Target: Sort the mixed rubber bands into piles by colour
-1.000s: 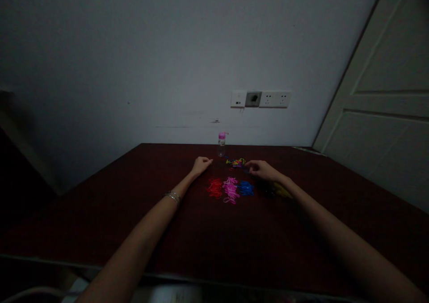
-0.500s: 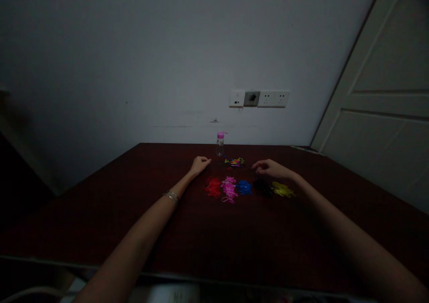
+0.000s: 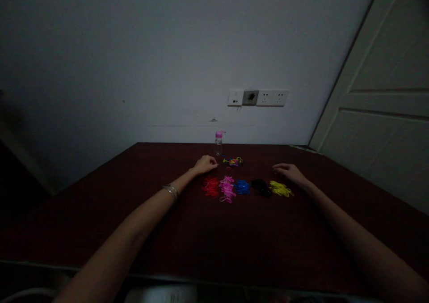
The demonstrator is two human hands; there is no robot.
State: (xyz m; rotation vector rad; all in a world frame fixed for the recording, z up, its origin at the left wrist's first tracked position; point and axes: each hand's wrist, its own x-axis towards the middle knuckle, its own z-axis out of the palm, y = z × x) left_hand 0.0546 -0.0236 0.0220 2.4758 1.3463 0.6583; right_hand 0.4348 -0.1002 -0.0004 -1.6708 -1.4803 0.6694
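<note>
My left hand (image 3: 205,164) rests above the red rubber bands (image 3: 211,187), its fingers curled together beside the mixed-colour pile (image 3: 233,162). Whatever its fingertips hold, if anything, is too small to make out. Beyond the yellow rubber bands (image 3: 281,188) is my right hand (image 3: 290,173), fingers stretched to the left and slightly apart, nothing visible in them. Between the red and yellow heaps lie pink bands (image 3: 227,189), blue bands (image 3: 242,187) and black bands (image 3: 261,187), each in its own heap.
Behind the mixed pile stands a clear bottle with a pink cap (image 3: 218,144). The dark red table (image 3: 214,236) meets a pale wall with sockets (image 3: 271,98). A panelled door (image 3: 378,102) is at the right. Below the front edge is a white object (image 3: 161,293).
My right hand has moved right, away from the mixed pile to above the yellow bands, uncovering the black heap. My left hand has shifted slightly right, closer to the mixed pile.
</note>
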